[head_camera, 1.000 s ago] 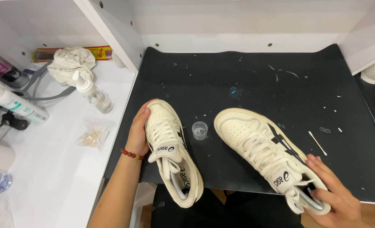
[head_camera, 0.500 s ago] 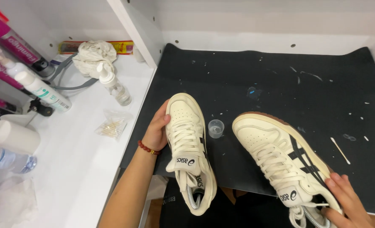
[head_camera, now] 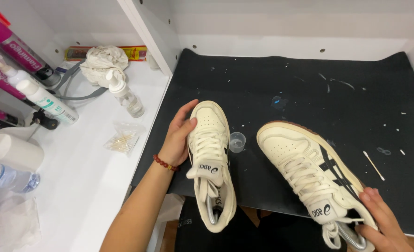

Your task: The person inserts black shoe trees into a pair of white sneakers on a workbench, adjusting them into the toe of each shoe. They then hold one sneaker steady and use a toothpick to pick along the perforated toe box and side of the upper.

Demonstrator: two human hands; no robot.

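Sneakers, two of them, cream with black stripes, lie on the black mat (head_camera: 309, 79) in front of you. Your left hand (head_camera: 179, 137) cups the left sneaker (head_camera: 210, 158) from its outer side, fingers curled loosely over the toe end and thumb against the sidewall; the heel end juts past the mat's front edge. A red bead bracelet (head_camera: 164, 163) sits on that wrist.

Your right hand (head_camera: 379, 224) rests at the heel of the right sneaker (head_camera: 309, 172), which lies angled with its toe pointing up and left. That hand is cut off by the bottom edge of the view, so you cannot tell whether it grips the heel or merely touches it. Something silvery and ridged shows inside each shoe opening; what it is cannot be made out.

Between the shoes, just beside the left one, stands a small clear cup (head_camera: 237, 141). A thin wooden stick (head_camera: 373, 165) lies on the mat to the right, apart from the shoes. Pale specks dot the mat.

On the white counter (head_camera: 90, 186) to your left sit a small pump bottle (head_camera: 125, 95), a crumpled cloth (head_camera: 103, 63), a clear packet of small sticks (head_camera: 122, 141), and pink spray cans (head_camera: 15, 46), partly cropped at the frame's edge.
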